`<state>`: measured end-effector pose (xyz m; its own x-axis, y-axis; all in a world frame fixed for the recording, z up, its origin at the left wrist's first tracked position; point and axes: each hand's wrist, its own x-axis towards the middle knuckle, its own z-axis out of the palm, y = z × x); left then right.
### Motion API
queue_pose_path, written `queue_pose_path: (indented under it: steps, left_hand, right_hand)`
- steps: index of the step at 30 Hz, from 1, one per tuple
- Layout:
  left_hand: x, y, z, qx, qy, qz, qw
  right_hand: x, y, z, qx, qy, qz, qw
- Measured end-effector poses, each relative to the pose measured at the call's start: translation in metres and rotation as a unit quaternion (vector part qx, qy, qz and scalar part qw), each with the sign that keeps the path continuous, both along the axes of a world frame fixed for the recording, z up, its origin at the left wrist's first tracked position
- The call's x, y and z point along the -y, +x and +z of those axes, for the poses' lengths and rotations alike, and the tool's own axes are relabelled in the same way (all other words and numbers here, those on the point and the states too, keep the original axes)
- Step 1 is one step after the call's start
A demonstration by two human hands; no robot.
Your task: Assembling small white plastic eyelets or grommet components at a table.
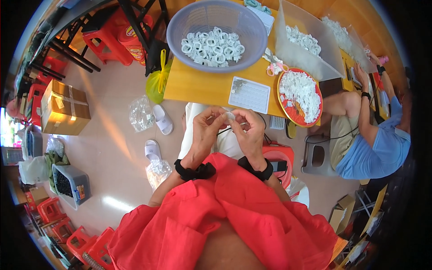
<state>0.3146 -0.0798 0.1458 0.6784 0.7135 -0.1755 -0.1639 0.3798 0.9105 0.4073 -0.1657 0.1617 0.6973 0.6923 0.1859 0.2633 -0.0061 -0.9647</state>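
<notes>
Your workplace, counted: two hands, your left hand [208,125] and right hand [249,132]; one white piece [229,116] between them; two black wristbands [195,171] on you. Before you, one basin [253,33], one tray [249,102], one red plate [288,106], one pair of scissors [276,69] and two clear bins [291,56]. Around you, two slippers [163,120], one green bag [158,84] and one co-worker [373,150]. The basin's white rings [216,48] overlap too closely for you to count.

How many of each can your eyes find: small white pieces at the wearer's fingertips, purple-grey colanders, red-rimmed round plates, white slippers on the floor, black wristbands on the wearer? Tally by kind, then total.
Small white piece: 1
Purple-grey colander: 1
Red-rimmed round plate: 1
White slippers: 2
Black wristbands: 2
Total: 7
</notes>
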Motion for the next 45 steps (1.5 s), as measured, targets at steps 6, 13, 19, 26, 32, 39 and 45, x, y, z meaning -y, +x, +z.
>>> queue_pose_path:
  steps: [6,13,19,26,32,39,45]
  left_hand:
    - [0.0,-0.002,0.006,0.007,-0.042,-0.016,0.999]
    - [-0.007,-0.003,0.008,-0.033,0.048,-0.057,0.997]
    - [0.001,0.0,0.013,-0.104,0.233,-0.032,0.966]
    - [0.001,0.002,0.008,-0.132,0.403,-0.012,0.905]
    - [0.001,0.002,0.008,-0.168,0.475,-0.029,0.863]
    - [-0.001,0.002,0.002,-0.155,0.533,-0.022,0.831]
    - [-0.003,0.003,-0.002,-0.126,0.503,-0.011,0.855]
  right_hand:
    - [0.007,0.001,-0.013,-0.064,-0.006,0.014,0.998]
    - [0.008,0.009,0.004,-0.18,0.013,0.027,0.983]
    - [0.007,0.007,0.004,-0.166,0.023,0.016,0.986]
    - [0.006,0.003,0.003,-0.005,-0.005,-0.016,1.0]
    - [0.006,0.004,0.007,0.047,-0.046,-0.004,0.998]
    - [0.007,0.004,0.001,0.03,-0.054,0.004,0.998]
    - [0.005,0.001,0.003,-0.101,-0.012,-0.02,0.995]
